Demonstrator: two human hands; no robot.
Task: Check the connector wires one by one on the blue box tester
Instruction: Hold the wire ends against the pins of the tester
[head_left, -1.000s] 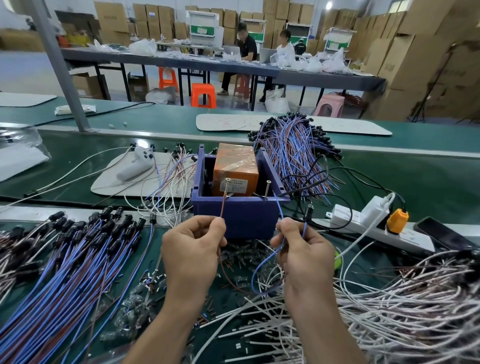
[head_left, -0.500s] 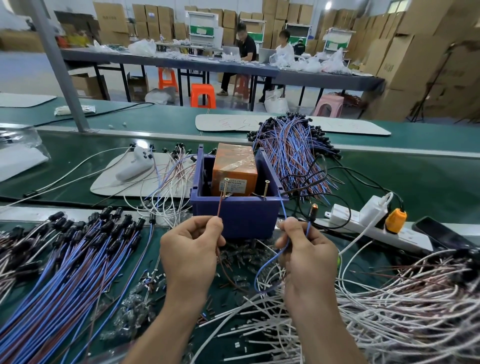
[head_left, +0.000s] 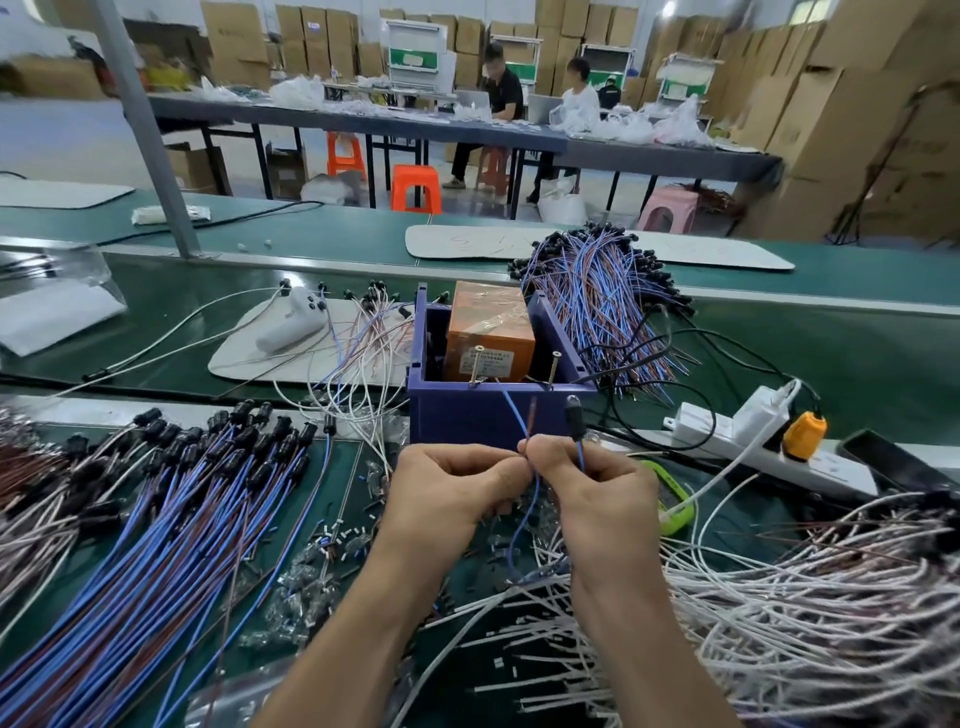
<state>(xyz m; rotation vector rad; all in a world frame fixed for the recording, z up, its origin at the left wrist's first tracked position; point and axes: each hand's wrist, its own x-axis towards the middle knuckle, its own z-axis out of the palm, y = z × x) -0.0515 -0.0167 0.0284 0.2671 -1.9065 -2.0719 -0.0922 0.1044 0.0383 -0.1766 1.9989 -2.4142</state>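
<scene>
The blue box tester (head_left: 498, 415) stands at the middle of the bench with an orange block (head_left: 491, 332) inside and two brass screws (head_left: 555, 366) standing on its front rim. Just in front of it my left hand (head_left: 447, 493) and my right hand (head_left: 597, 488) are close together, both pinching one connector wire (head_left: 522, 519). Its blue and brown bare ends point up toward the box, clear of the screws. Its black connector (head_left: 574, 415) sticks up above my right fingers.
A big bundle of blue and brown connector wires (head_left: 156, 509) lies left, another bundle (head_left: 602, 301) behind the box, a heap of white wires (head_left: 805, 597) right. A white power strip (head_left: 737, 431) with an orange plug and a black phone (head_left: 888, 462) sit right.
The brown wire end has come off the left screw and the blue end off the right one. My left hand has moved right until it meets my right hand.
</scene>
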